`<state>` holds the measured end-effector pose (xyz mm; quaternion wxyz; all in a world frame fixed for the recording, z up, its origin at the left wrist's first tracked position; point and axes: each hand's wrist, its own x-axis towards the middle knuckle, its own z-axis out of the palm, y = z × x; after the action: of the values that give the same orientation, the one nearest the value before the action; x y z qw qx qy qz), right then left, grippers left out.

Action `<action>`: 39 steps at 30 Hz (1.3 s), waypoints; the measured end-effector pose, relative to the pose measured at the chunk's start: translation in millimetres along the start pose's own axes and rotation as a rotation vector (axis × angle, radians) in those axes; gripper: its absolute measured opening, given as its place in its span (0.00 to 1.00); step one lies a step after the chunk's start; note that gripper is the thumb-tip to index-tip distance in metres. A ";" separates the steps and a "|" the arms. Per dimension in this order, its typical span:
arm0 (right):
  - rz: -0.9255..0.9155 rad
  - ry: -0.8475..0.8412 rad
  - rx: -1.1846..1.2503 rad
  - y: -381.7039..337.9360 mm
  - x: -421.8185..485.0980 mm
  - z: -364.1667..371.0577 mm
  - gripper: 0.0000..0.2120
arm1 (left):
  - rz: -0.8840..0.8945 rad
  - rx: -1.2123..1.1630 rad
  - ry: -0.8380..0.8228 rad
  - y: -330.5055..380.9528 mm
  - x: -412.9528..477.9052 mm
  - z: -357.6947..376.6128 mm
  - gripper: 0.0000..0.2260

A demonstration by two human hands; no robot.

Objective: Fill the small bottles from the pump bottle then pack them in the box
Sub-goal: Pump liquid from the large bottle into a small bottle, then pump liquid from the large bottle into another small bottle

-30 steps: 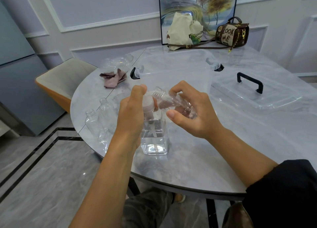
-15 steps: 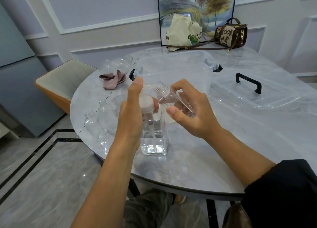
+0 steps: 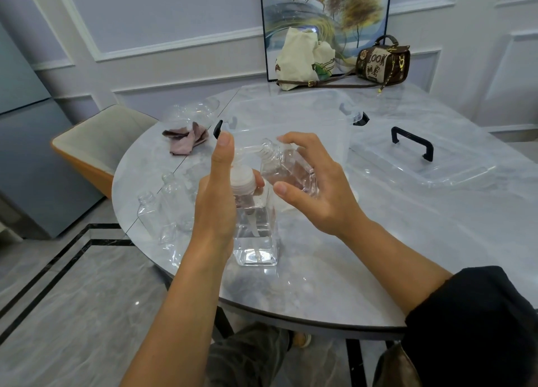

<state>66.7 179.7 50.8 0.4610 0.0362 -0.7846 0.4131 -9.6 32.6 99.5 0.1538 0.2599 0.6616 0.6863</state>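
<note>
Gripping pump bottle (image 3: 256,241), left hand (image 3: 215,203) forefinger now lifted, right hand (image 3: 317,200) still holding small bottle (image 3: 288,171)

clear plastic pump bottle (image 3: 256,229); glossy marble table (image 3: 407,241)

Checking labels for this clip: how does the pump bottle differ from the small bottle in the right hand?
The pump bottle stands upright on the table; the small bottle is held off it, tilted, neck toward the nozzle. The pump bottle is larger, with a white pump top; the small bottle has an open threaded neck. The left hand grips the pump bottle, the right hand the small bottle. Both are clear.
</note>
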 end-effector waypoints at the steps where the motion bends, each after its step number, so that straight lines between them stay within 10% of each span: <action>1: 0.005 -0.004 -0.018 2.2 0.1 -0.7 0.27 | -0.002 0.002 -0.005 -0.9 0.8 -0.4 0.31; 25: 0.480 -0.302 -0.215 38.7 12.3 -45.2 0.21 | 0.008 -0.027 -0.035 -9.7 8.7 -5.1 0.36; 39: 0.501 0.042 -0.464 46.8 14.2 -104.8 0.20 | 0.009 -0.042 -0.034 -13.9 11.4 -6.3 0.35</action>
<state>110.8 286.5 57.2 0.3571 -0.2719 -0.8325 0.3248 -24.2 34.8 87.6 0.1671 0.2713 0.6431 0.6964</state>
